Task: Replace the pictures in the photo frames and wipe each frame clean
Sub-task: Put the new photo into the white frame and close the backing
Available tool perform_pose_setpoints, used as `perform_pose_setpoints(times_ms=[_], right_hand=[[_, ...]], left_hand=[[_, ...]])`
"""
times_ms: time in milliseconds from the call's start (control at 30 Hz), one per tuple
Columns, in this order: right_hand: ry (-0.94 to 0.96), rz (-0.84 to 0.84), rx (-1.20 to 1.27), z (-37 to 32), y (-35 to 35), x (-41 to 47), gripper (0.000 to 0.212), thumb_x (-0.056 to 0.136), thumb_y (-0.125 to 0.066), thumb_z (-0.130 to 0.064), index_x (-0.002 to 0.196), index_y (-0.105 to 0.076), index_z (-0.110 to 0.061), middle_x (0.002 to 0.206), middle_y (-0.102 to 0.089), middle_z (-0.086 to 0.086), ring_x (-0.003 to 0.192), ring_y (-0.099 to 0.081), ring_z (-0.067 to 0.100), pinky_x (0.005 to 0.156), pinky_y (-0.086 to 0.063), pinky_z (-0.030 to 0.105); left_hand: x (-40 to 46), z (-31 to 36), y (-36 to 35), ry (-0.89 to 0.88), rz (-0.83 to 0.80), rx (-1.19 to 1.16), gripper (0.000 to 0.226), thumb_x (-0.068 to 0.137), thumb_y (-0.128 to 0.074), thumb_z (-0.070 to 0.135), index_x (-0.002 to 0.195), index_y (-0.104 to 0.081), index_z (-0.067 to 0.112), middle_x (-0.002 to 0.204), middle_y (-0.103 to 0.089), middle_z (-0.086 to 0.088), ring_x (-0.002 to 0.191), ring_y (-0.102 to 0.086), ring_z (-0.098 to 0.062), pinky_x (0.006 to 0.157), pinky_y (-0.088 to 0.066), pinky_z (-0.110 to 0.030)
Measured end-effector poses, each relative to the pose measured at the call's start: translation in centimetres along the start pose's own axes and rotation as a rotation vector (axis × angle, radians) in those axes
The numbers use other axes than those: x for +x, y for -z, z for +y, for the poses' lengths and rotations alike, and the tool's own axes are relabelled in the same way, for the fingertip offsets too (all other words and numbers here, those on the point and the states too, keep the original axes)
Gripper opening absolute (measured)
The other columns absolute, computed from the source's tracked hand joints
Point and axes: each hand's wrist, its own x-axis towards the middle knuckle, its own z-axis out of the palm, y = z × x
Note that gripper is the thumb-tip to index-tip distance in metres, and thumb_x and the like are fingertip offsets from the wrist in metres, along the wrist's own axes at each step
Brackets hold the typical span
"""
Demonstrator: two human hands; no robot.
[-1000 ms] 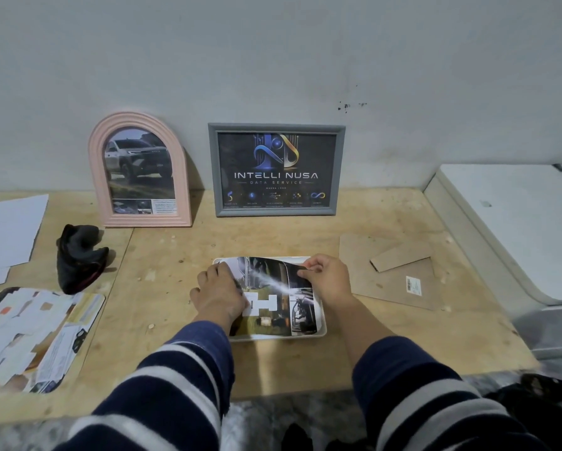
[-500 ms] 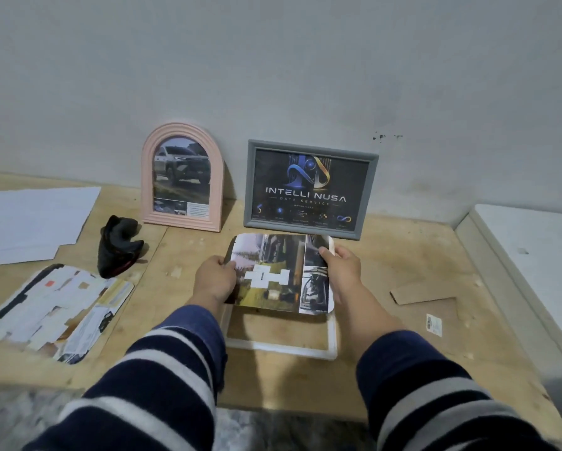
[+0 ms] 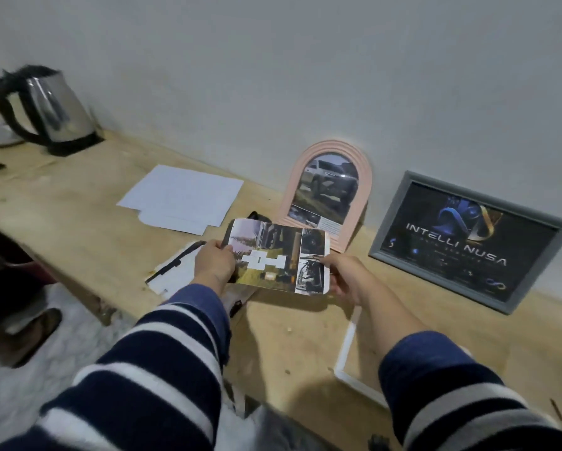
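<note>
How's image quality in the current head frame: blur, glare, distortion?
Head view: motion blur smears the kettle at far left most; the grey frame lettering is soft but readable. Wide-angle lens tilts and bows the table edge. Faint glare on the pink arched frame glazing. Dim, flat light; soft shadow under the held picture, gripped by left hand and right hand.

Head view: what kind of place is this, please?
Probably a home workroom or utility corner: a bare plywood bench against a plain white wall, a steel electric kettle on it, and a dark sandal on the floor.
</note>
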Motion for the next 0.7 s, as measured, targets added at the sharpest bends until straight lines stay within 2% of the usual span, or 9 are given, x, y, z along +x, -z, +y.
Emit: perform_pose_setpoints(times_ms=[67,233,333,400,500,600,700], right_hand=[[-0.006,-0.036,-0.036,-1.1,-3.4,1.1,0.015,0.093,-0.048,-0.016,0.084,-0.058,-0.011,0.042,-0.047,-0.002,0.035,-0.034,0.009,0.035,-0.024,0.019],[0.068,-0.021,-0.072,-3.9,-12.2,5.1,0.018,0.096,-0.046,-0.016,0.095,-0.064,-0.017,0.052,-0.042,0.002,0.042,-0.029,0.013,0.04,-0.02,0.021],[0.089,0.037,-0.002,-4.9,-16.8,7.2,0.019,0.095,-0.049,-0.011,0.102,-0.065,-0.015,0.051,-0.044,0.004,0.038,-0.028,0.013,0.036,-0.02,0.017],[0.067,0.071,0.019,-5.5,-19.3,8.0,0.017,0.095,-0.051,-0.011,0.103,-0.066,-0.015,0.057,-0.045,0.005,0.043,-0.03,0.014,0.04,-0.023,0.02],[0.04,0.128,0.039,-6.3,-22.7,9.2,0.02,0.097,-0.05,-0.012,0.112,-0.063,-0.014,0.058,-0.043,0.005,0.048,-0.033,0.016,0.047,-0.025,0.026],[0.014,0.166,0.06,-6.6,-25.4,10.9,0.034,0.098,-0.05,-0.011,0.132,-0.053,-0.015,0.061,-0.045,0.005,0.048,-0.034,0.015,0.045,-0.026,0.027],[-0.006,0.164,0.041,-7.2,-28.2,12.2,0.033,0.099,-0.047,-0.011,0.131,-0.053,-0.014,0.058,-0.041,0.005,0.046,-0.031,0.015,0.044,-0.024,0.025]], left_hand=[[3.0,-0.5,2.8,0.011,0.006,-0.008,0.025,0.1,-0.047,0.018,0.116,-0.06,0.004,0.107,-0.064,-0.012,0.091,-0.055,-0.027,0.079,-0.04,-0.031],[10.5,-1.4,8.5,0.013,0.037,-0.005,0.025,0.1,-0.044,0.019,0.116,-0.058,0.006,0.113,-0.064,-0.012,0.089,-0.054,-0.025,0.077,-0.039,-0.03],[13.7,-2.0,11.0,0.045,0.042,-0.02,0.028,0.1,-0.042,0.018,0.126,-0.049,0.009,0.116,-0.06,-0.01,0.084,-0.055,-0.019,0.071,-0.039,-0.026],[15.3,-2.9,12.5,0.055,0.046,0.027,0.037,0.099,-0.043,0.018,0.136,-0.042,0.01,0.127,-0.054,-0.011,0.102,-0.057,-0.026,0.083,-0.042,-0.029],[17.6,-4.6,14.1,-0.021,0.045,0.268,0.041,0.096,-0.047,0.025,0.137,-0.043,0.02,0.139,-0.041,-0.01,0.12,-0.048,-0.032,0.099,-0.041,-0.043],[18.5,-5.2,14.4,-0.202,0.005,0.532,0.034,0.098,-0.043,0.033,0.131,-0.052,0.032,0.139,-0.042,0.001,0.126,-0.04,-0.025,0.102,-0.036,-0.044],[19.5,-5.5,14.1,-0.337,-0.093,0.609,0.033,0.099,-0.039,0.036,0.125,-0.057,0.035,0.137,-0.047,0.009,0.129,-0.038,-0.017,0.107,-0.03,-0.044]])
